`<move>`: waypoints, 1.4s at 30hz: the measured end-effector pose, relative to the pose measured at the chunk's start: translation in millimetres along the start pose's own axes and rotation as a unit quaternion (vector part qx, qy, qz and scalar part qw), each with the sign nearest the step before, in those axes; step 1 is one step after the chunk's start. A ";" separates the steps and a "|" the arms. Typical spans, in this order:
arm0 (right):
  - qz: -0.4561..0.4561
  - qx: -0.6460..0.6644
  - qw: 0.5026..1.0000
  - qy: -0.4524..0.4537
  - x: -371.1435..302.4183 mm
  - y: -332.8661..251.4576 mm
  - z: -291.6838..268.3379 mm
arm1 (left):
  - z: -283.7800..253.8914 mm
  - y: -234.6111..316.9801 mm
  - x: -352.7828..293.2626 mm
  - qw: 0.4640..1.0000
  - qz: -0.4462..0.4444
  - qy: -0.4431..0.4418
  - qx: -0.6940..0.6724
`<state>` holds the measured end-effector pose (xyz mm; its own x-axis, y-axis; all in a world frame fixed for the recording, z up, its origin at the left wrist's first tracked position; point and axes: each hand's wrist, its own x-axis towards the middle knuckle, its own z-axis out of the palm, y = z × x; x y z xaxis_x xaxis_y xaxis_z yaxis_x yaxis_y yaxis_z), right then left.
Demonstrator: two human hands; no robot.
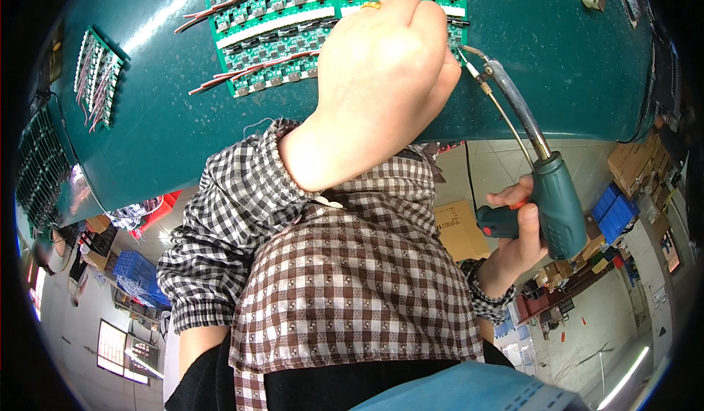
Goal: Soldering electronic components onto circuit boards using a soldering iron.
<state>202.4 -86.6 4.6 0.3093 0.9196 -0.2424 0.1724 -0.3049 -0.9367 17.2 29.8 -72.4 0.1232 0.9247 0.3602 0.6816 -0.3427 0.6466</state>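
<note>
The smooth dark green work surface (169, 129) extends beneath and to both sides of the left hand (385, 81). A broad rectangular panel of green circuit boards (275, 2) lies on this surface, under the left hand and continuing to its left and beyond it. The panel carries parallel rows of small components, separated by white strips. The soldering gun with a dark green plastic handle and curved metal tube (561, 206) is in the right hand (524, 239). Its slim metal tip (469, 66) is directed at the right edge of the panel, just beside the left hand; contact with the board cannot be confirmed.

The left hand is back-up, with the fingers curled together. The fingertips are concealed; whether they clamp an object cannot be determined. The right hand is clamped on the handle, lower than the left hand and to its right.

A small green board bearing thin wires (97, 81) lies well apart, to the left of the left hand. Thin red and white wires (213, 83) project from the panel, also left of that hand. A gold-coloured ring (372, 5) is on the left hand.
</note>
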 end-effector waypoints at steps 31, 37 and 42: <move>-0.034 0.552 0.827 -0.103 128.7 48.0 -9.8 | -89.2 -16.1 27.3 0.995 -0.078 -0.039 0.038; -0.017 0.541 0.836 -0.089 125.1 40.1 -11.4 | -91.7 -48.7 73.9 0.992 0.048 -0.044 0.109; 0.019 0.563 0.825 -0.043 117.2 66.5 -40.7 | -73.4 -75.3 53.0 0.985 0.019 -0.098 0.142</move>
<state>288.2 -9.2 -75.9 0.2194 0.9433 -0.2490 -0.8294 0.0460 -0.5568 -80.6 92.4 -52.7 0.2710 0.9358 0.2253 0.8447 -0.3435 0.4105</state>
